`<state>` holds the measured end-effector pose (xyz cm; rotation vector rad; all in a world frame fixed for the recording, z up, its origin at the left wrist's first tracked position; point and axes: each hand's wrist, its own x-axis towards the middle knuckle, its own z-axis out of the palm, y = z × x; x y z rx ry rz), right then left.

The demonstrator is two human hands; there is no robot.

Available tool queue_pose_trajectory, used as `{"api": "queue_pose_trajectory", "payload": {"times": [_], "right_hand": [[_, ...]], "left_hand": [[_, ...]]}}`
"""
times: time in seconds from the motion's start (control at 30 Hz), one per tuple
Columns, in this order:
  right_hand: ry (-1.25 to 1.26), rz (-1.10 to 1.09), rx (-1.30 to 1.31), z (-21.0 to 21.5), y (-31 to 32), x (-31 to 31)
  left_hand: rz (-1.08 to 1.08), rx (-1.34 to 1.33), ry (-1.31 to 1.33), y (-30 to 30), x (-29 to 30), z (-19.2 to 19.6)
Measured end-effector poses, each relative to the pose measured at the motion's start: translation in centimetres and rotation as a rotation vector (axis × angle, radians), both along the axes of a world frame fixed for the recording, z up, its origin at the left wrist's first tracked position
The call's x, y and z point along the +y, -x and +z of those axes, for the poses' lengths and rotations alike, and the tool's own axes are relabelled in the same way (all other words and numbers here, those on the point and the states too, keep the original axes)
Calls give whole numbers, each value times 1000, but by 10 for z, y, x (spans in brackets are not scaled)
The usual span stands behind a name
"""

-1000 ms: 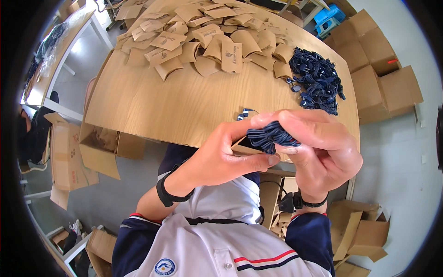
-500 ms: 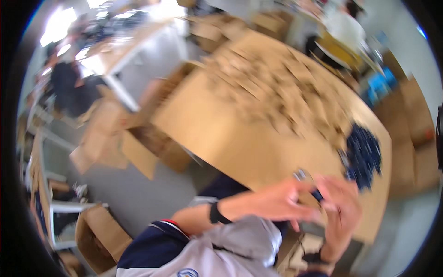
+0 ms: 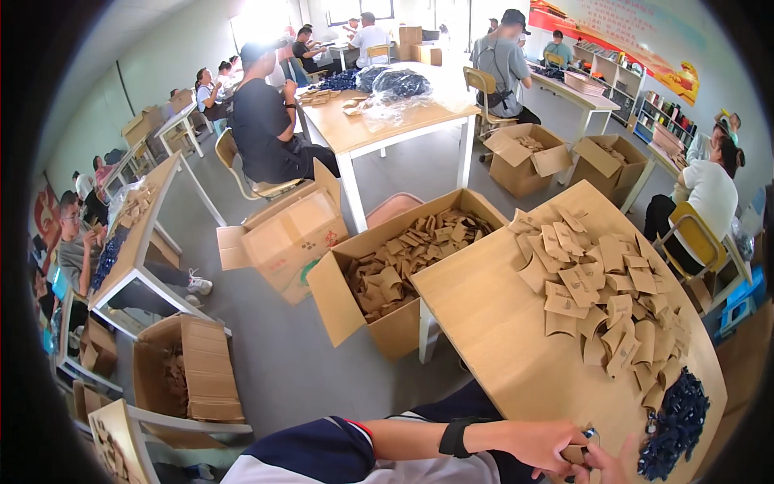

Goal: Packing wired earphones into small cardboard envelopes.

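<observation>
The head has turned left, so the wooden table and busy room show; both hands, left hand and right hand, pinch a small brown envelope.

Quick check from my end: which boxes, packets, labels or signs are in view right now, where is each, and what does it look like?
Open cardboard box: left of the wooden table, brown, full of tan packets.
Tan paper packets: spread over the tabletop, flat and small.
Closed cardboard box: on the floor behind it, brown with coloured marks.
Banner: far wall, red with yellow.
</observation>
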<state>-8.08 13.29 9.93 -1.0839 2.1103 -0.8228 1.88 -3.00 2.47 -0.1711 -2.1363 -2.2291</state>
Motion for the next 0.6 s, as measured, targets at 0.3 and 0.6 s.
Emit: {"api": "queue_pose_trajectory", "payload": {"times": [0.3, 0.6], "right_hand": [[549, -119, 632, -15, 7, 26], [779, -111, 742, -36, -23, 9]], "left_hand": [[24, 146, -647, 14, 12, -15], [-147, 66, -1089, 31, 37, 15]]}}
